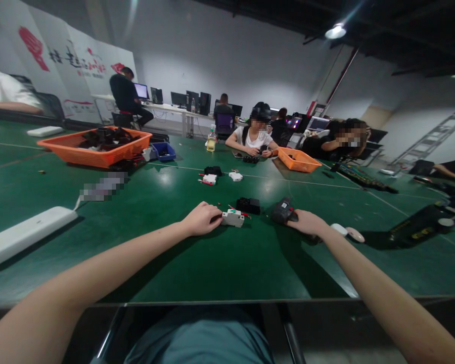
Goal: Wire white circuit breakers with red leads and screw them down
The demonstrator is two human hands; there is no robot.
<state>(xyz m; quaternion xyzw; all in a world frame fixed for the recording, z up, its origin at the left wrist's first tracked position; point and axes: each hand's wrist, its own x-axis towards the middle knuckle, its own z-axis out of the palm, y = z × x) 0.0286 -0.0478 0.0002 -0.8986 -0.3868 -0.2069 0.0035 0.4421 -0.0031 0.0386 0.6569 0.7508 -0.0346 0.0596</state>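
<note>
My left hand (pixel 200 218) rests on the green table (pixel 167 242), fingers curled against the left end of a small white circuit breaker (pixel 233 218). My right hand (pixel 307 221) is closed on a black electric screwdriver (pixel 282 210) that lies tilted just right of the breaker. A black block-shaped part (pixel 248 205) sits behind the breaker. Thin red pieces lie beside them.
A large orange tray (pixel 94 146) of dark parts and a blue bin (pixel 164 150) stand far left. A white power strip (pixel 23 233) lies near left. More breakers (pixel 209 178) sit mid-table. People work across the table by a smaller orange tray (pixel 298 160). Black tools lie right.
</note>
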